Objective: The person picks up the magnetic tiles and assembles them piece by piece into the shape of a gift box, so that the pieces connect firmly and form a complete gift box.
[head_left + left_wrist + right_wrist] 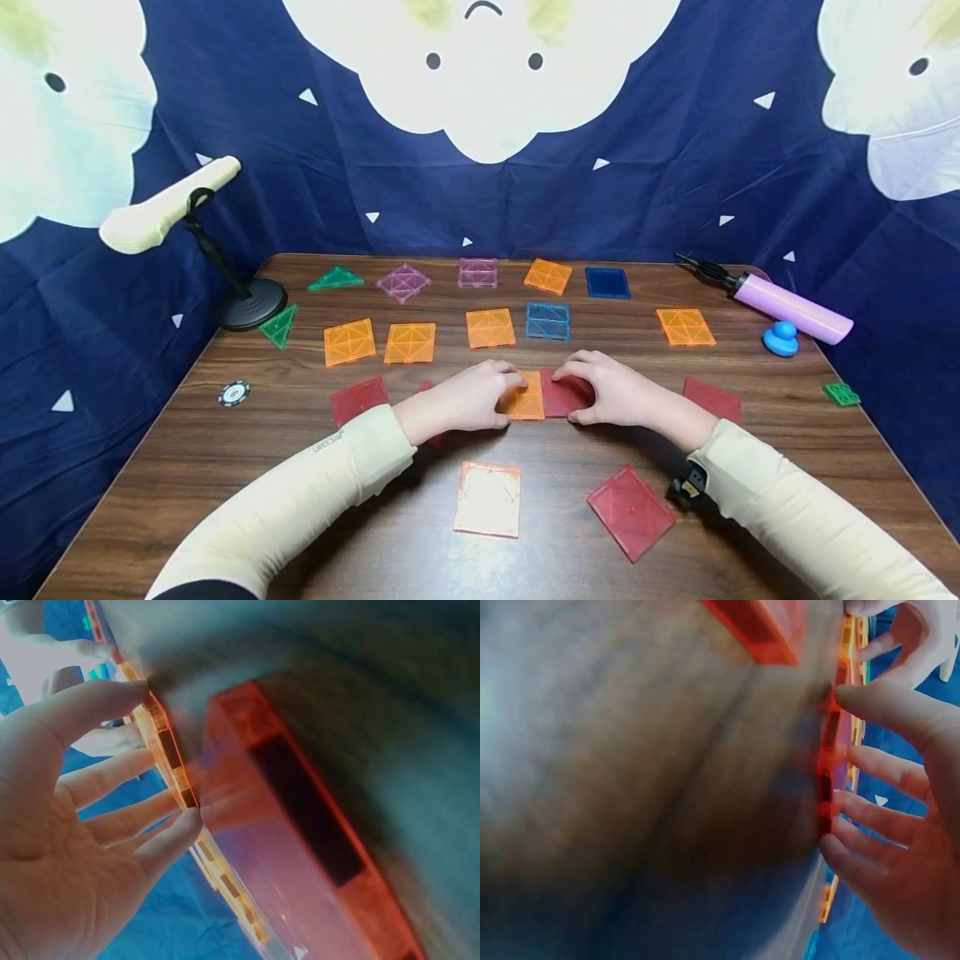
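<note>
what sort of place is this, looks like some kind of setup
Probably a staged play or filming corner: a navy fabric backdrop with white cloud faces stands behind a wood-grain table, on which translucent coloured tiles are spread out.

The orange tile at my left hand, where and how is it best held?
Probably pinched by its near and far edges, coming from the left with the left hand: the orange tile is thin and flat, and its right edge meets the red tile.
</note>
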A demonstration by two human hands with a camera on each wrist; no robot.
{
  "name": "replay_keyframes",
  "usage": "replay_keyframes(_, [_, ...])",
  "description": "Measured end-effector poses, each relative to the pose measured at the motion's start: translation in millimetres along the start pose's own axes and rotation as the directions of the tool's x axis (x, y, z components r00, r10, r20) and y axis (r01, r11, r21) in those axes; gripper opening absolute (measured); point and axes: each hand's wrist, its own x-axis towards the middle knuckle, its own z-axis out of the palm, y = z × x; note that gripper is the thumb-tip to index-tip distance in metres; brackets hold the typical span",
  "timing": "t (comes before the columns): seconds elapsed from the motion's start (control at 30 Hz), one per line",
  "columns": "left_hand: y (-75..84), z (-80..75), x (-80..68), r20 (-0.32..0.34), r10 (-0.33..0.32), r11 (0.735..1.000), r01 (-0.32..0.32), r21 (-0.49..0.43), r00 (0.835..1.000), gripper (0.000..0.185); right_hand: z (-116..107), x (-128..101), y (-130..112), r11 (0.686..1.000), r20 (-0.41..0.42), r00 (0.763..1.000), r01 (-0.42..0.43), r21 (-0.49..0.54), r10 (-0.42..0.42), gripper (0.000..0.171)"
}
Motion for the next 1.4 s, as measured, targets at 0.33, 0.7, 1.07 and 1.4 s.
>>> replay_keyframes(0.33, [-0.3, -0.2, 0.3, -0.003, 0.020, 1.000, -0.020, -0.007, 1.000, 0.051, -19.5, 38.2, 26.0, 0.996, -0.103, 0.995, 0.016, 0.084, -0.007, 0.036])
replay_keyframes(0.7, [0.0, 2.6, 5.0, 0.010, 0.032, 0.999, -0.032, 0.007, 0.999, 0.050, -23.3, 88.0, 56.0, 0.989, 0.019, 0.990, -0.138, 0.044, 0.137, 0.051])
replay_keyframes(1.07, [1.1, 0.7, 2.7, 0.004, 0.011, 1.000, -0.011, 0.010, 1.000, 0.050, -21.4, 70.0, 51.7, 0.991, 0.047, 0.992, -0.119, 0.057, 0.116, 0.042])
replay_keyframes(1.4, [0.8, -2.2, 4.3, 0.008, 0.009, 1.000, -0.009, 0.008, 1.000, 0.049, -13.7, 47.6, 40.1, 0.996, 0.050, 0.998, -0.050, 0.079, 0.046, 0.035])
